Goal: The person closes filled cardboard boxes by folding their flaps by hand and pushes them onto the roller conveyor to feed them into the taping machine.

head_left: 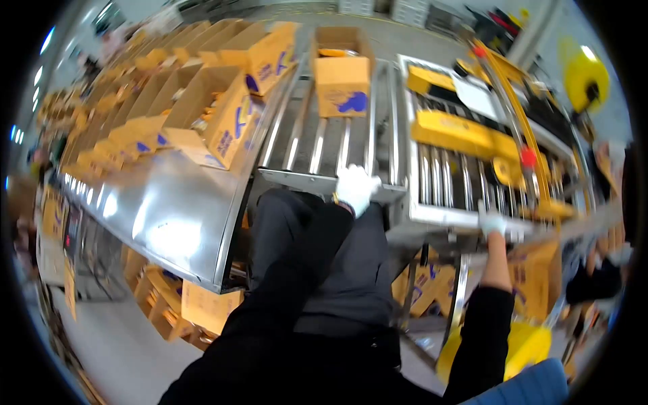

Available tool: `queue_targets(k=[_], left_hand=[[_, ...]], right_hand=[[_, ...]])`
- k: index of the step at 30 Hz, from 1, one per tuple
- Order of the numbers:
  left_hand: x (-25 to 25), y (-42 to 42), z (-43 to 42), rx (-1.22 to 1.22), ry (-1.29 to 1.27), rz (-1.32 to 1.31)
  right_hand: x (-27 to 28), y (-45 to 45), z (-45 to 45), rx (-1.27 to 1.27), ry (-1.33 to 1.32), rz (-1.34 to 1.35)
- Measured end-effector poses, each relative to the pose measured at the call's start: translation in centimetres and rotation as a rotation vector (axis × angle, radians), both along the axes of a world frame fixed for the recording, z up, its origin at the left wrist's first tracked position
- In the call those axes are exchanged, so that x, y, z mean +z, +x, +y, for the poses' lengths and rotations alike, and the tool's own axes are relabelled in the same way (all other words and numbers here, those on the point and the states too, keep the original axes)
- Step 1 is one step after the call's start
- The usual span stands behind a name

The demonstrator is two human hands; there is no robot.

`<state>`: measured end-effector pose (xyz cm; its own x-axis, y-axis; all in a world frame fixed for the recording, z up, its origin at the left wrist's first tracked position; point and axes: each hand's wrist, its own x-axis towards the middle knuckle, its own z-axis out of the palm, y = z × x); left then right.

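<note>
My left hand (356, 189), in a white glove, rests at the front edge of the roller conveyor (316, 143); its fingers look bent over the metal rim, and their exact pose is blurred. Farther up those rollers stands an open cardboard box (343, 88) with a purple print and something orange inside. My right hand (491, 221), gloved too, is at the front rim of the machine with yellow guards (466, 135), near its small rollers. How its fingers are set is too small to tell.
On the left a shiny metal table (162, 209) bears rows of open cardboard boxes (233, 128). More cartons (209, 304) lie beneath it. A yellow container (533, 347) stands low on the right. Red knobs (528, 156) sit on the machine's slanted frame. Other people are partly visible at the far right.
</note>
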<state>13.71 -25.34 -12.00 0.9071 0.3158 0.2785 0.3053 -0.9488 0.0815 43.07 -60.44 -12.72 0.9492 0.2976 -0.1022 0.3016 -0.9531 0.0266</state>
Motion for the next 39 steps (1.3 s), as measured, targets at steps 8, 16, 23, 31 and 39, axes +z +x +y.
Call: queue_targets(k=[8,16,23,31,39], left_hand=[[1.6,-1.3,-1.3,-0.067,-0.083,0.077],[1.5,-0.3,-2.8,-0.022,-0.087,0.008],[0.8,-0.3,-2.8,-0.041,-0.126,-0.128],[0.7,-0.8,-1.7,-0.070,-0.204,-0.120],[-1.1,-0.3,-1.3,-0.105,-0.321,-0.184]], right_hand=[[-0.3,-4.4,-2.8,0.139,0.046,-0.276],[2.9,-6.1,-0.7,0.016,0.173,-0.391],[6.1,-6.6,-1.8,-0.080,0.117,0.063],[2.4,-2.1,-0.2,-0.241,-0.013,0.166],[1.5,-2.7,-1.5,-0.377,0.035,0.058]])
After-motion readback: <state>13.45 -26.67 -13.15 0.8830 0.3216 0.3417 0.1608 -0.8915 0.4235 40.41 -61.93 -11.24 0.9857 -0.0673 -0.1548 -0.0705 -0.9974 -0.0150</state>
